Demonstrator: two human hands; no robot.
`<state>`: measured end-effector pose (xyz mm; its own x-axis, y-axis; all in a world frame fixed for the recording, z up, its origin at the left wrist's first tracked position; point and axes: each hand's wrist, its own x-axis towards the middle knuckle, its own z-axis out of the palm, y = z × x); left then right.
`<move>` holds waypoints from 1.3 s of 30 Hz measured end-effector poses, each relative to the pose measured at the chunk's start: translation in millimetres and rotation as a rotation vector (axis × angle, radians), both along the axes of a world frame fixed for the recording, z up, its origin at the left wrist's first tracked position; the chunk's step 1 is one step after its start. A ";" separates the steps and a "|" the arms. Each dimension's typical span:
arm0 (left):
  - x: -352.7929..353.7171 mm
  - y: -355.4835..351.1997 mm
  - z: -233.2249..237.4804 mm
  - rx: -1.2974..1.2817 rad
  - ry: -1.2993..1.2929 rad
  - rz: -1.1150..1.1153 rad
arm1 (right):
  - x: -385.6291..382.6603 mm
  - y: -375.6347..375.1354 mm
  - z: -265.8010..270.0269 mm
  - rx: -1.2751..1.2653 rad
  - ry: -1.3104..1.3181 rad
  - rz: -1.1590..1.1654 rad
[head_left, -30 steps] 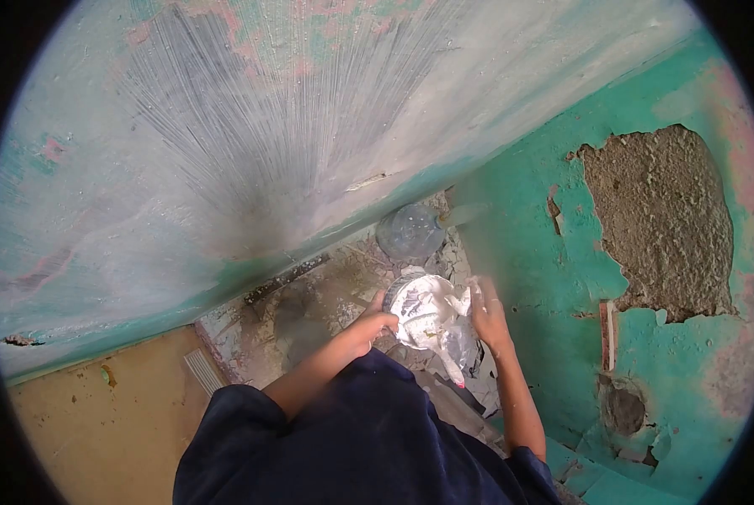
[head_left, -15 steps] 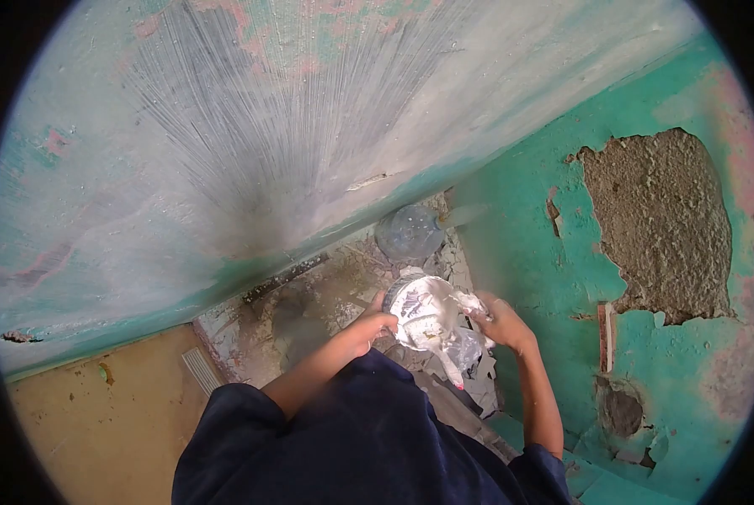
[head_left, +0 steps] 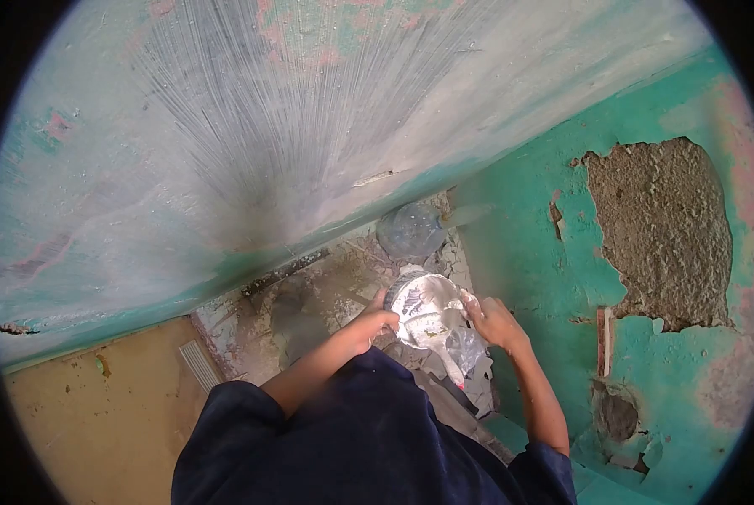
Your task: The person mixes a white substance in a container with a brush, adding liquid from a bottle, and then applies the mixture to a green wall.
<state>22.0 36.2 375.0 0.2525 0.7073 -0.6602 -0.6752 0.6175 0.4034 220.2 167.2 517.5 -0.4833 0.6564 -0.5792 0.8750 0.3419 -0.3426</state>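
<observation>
My left hand (head_left: 375, 321) is closed around the left side of a round tub (head_left: 400, 290) smeared with white paste (head_left: 423, 307). My right hand (head_left: 495, 321) is at the tub's right rim, its fingers bent together and touched with white. What they grip there, a tool or the rim itself, I cannot make out. From the tub's near side a paste-coated handle (head_left: 449, 366) with a red tip slants down to the right; its other end is hidden in the paste.
A large clear plastic bottle (head_left: 410, 233) lies in the corner on the debris-strewn floor (head_left: 343, 290). Ahead rises a grey-smeared wall (head_left: 309, 126). On my right, a green wall (head_left: 528, 194) has a bare rough patch (head_left: 663, 227). A tan panel (head_left: 99, 421) is at lower left.
My right hand has shifted slightly left, in against the tub's rim. The clump of white paste seen at its fingers is smaller now. My left hand keeps its hold on the tub.
</observation>
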 end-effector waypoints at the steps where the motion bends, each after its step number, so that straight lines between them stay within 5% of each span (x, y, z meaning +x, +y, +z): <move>1: 0.7 0.1 -3.0 0.000 -0.001 0.000 | -0.6 -1.0 -2.9 0.048 -0.026 -0.020; 8: 3.0 -0.7 -7.4 0.013 -0.025 0.021 | 0.5 -8.0 -17.5 0.300 -0.025 0.008; 23: 3.3 -1.2 -5.1 -0.016 -0.016 0.035 | 12.0 -10.5 -46.0 0.390 -0.077 0.098; 39: 0.4 -0.9 -3.4 0.019 -0.003 0.004 | 18.1 -5.6 -40.5 0.195 -0.027 -0.066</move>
